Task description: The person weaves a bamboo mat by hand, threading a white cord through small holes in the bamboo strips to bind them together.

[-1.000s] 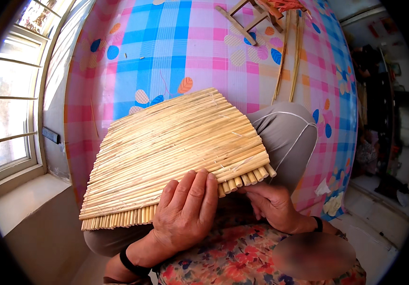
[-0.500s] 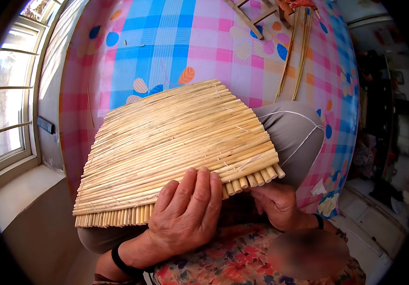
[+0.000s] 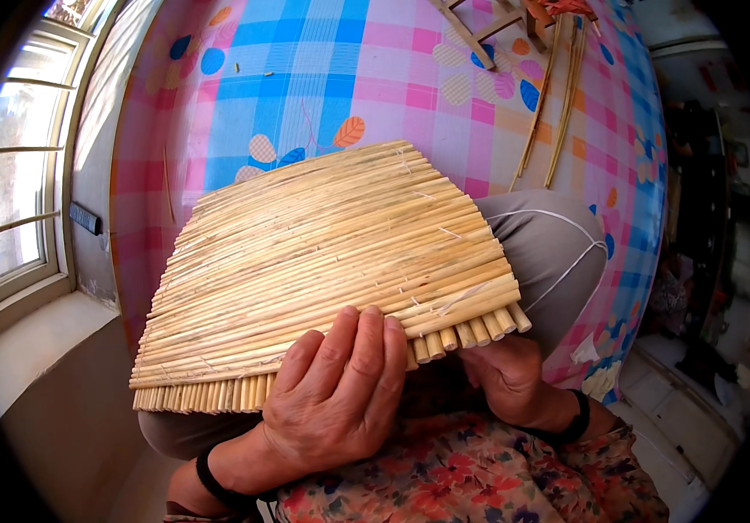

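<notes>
A panel of pale reed stalks (image 3: pixel 323 261), stitched with white thread, lies tilted across my lap. A second layer of short stalk ends sticks out beneath its near edge. My left hand (image 3: pixel 340 383) grips that near edge, its fingers pressed together over the top stalks and its thumb hidden. Under the near right corner, my right hand (image 3: pixel 507 370) is closed with fingers curled; the panel hides the fingertips and whatever they hold. White string (image 3: pixel 571 261) loops from the panel's right side over my grey-trousered knee (image 3: pixel 549 235).
A checked pink and blue cloth (image 3: pixel 305 87) spreads beyond the panel. Long thin stalks (image 3: pixel 564 105) lie on it at the right, near a wooden frame (image 3: pixel 471 35). Two small stalk bits lie at the far left. A barred window (image 3: pixel 13 166) and sill stand at the left.
The view has shifted slightly, so the cloth and far objects sit a little further right. Both hands keep nearly the same places on the panel; the right wrist shows slightly more.
</notes>
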Available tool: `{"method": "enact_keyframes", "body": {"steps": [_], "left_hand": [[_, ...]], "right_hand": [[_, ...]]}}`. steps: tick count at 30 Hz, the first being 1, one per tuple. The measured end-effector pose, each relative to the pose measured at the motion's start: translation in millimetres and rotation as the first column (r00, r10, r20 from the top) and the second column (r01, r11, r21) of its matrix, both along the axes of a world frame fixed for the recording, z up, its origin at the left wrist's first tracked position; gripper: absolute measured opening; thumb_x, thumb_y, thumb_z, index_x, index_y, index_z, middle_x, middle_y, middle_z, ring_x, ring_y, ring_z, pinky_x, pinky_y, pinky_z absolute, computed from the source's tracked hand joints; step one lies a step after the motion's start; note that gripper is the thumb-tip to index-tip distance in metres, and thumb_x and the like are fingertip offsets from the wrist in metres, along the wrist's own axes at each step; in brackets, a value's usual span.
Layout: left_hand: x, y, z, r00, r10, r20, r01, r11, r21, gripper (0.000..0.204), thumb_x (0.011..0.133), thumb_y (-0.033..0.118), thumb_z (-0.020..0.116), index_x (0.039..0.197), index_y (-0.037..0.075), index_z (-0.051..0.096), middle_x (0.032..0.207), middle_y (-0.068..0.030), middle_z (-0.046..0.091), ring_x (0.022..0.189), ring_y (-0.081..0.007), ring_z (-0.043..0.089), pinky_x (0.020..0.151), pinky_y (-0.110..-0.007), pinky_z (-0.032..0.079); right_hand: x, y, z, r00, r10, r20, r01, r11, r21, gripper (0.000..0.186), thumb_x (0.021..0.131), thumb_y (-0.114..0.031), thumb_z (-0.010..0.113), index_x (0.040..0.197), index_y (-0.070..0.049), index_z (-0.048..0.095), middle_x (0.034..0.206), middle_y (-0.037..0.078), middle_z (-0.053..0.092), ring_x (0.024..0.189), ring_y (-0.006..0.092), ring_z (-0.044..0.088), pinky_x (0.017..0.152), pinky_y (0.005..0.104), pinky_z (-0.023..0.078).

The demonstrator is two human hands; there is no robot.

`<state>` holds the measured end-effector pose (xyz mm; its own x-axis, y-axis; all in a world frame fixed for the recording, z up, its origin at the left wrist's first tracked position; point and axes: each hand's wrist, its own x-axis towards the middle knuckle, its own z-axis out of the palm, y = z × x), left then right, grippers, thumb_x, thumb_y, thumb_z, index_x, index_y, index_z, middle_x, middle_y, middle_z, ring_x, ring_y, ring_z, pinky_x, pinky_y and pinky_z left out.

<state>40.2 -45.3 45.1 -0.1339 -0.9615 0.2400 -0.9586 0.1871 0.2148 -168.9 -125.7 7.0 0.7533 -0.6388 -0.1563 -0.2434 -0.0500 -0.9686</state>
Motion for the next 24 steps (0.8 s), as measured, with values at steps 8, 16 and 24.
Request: {"method": "enact_keyframes", "body": {"steps": [8,16,24], "left_hand": [[-2,-1,5,0.998,0.001,-0.061,0.002,0.999,0.051,0.025,0.079,0.003,0.060,0.100,-0.009,0.063,0.098,-0.0209,0.065,0.087,-0.0291,0.065,0.069,-0.034,0.049],[2,1,0,1.000,0.010,0.024,-0.010,1.000,0.008,0.025,0.084,0.014,0.054,0.101,-0.001,0.065,0.100,-0.0140,0.064,0.091,-0.0246,0.064,0.072,-0.031,0.047],[1,3,-1,1.000,-0.013,0.015,0.013,1.000,0.021,0.025,0.084,0.014,0.054,0.102,-0.001,0.065,0.099,-0.0142,0.064,0.092,-0.0242,0.063,0.071,-0.031,0.046]], "right_hand": [[4,-4,6,0.999,0.026,-0.024,-0.026,1.000,-0.011,0.029,0.085,0.008,0.059,0.112,-0.001,0.062,0.073,0.010,0.060,0.058,0.0150,0.058,0.051,0.0277,0.047],[6,-9,11,0.996,0.055,-0.076,-0.055,0.998,0.003,0.027,0.086,0.006,0.057,0.111,-0.001,0.062,0.073,0.010,0.060,0.058,0.0160,0.059,0.052,0.0279,0.047],[17,-9,17,0.993,0.066,-0.096,-0.042,0.973,0.225,0.023,0.087,0.004,0.056,0.109,0.000,0.063,0.077,0.012,0.062,0.066,0.0191,0.062,0.060,0.0293,0.049]]}}
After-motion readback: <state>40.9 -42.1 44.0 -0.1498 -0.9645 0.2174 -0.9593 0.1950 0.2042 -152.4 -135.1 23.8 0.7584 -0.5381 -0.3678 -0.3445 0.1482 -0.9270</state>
